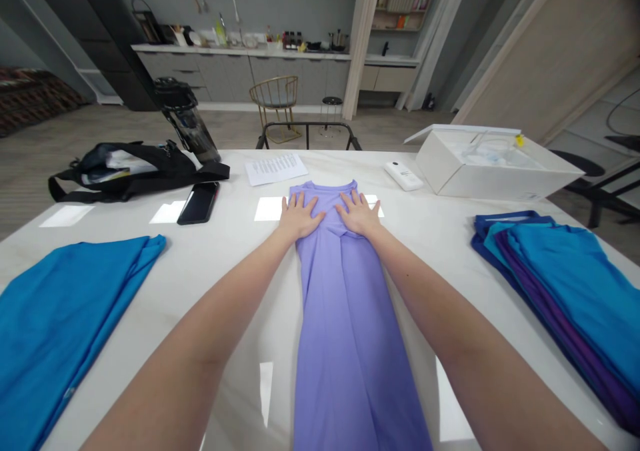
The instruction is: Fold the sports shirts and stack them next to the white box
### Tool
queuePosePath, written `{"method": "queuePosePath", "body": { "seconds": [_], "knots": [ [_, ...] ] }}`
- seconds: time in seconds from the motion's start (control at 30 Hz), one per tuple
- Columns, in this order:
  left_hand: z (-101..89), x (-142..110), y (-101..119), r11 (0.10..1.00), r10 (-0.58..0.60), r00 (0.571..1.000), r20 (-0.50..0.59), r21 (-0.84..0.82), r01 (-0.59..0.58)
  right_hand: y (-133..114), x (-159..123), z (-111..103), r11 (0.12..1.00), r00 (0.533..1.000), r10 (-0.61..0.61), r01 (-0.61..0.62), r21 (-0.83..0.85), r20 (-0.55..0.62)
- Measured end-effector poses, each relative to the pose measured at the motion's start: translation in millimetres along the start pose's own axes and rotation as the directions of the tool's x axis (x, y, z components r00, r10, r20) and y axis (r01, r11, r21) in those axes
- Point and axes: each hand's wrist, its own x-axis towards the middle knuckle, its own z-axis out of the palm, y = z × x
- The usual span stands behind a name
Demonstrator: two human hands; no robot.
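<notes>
A lavender garment (345,318) lies lengthwise on the white table (225,384), folded into a long narrow strip with its neckline at the far end. Near that neckline my left hand (300,216) rests flat on the cloth's left side, fingers spread. On the opposite side my right hand (359,212) presses flat too, its fingers apart. Neither hand grips the fabric. The garment's near end runs out of the bottom of the view.
Blue cloth (75,304) lies at left; a stack of folded blue and purple garments (575,258) at right. Farther back are a phone (199,203), black bag (135,178), clear bottle (193,128), printed paper (277,169), white device (403,175) and open white box (490,178).
</notes>
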Motion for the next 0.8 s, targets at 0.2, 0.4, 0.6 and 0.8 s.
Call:
{"method": "queuePosePath", "body": {
  "seconds": [0.2, 0.4, 0.6, 0.8],
  "knots": [
    [-2.5, -5, 6, 0.991, 0.127, 0.986, -0.108, 0.064, -0.121, -4, -12, -3, 0.999, 0.988, -0.038, 0.032, -0.042, -0.148],
    [5.7, -11, 29, 0.989, 0.128, 0.983, -0.128, -0.053, -0.136, -10, -12, -2, 0.997, 0.994, -0.068, 0.069, 0.017, -0.08],
    [13.8, 2, 22, 0.997, -0.005, 1.0, -0.027, -0.081, 0.002, -8, -2, 7, 0.998, 0.998, -0.055, 0.055, 0.003, -0.017],
    [9.0, -3, 24, 0.997, 0.058, 0.992, -0.112, -0.04, -0.063, -16, -12, 2, 0.996, 0.979, -0.085, 0.084, -0.014, -0.187]
  ]
}}
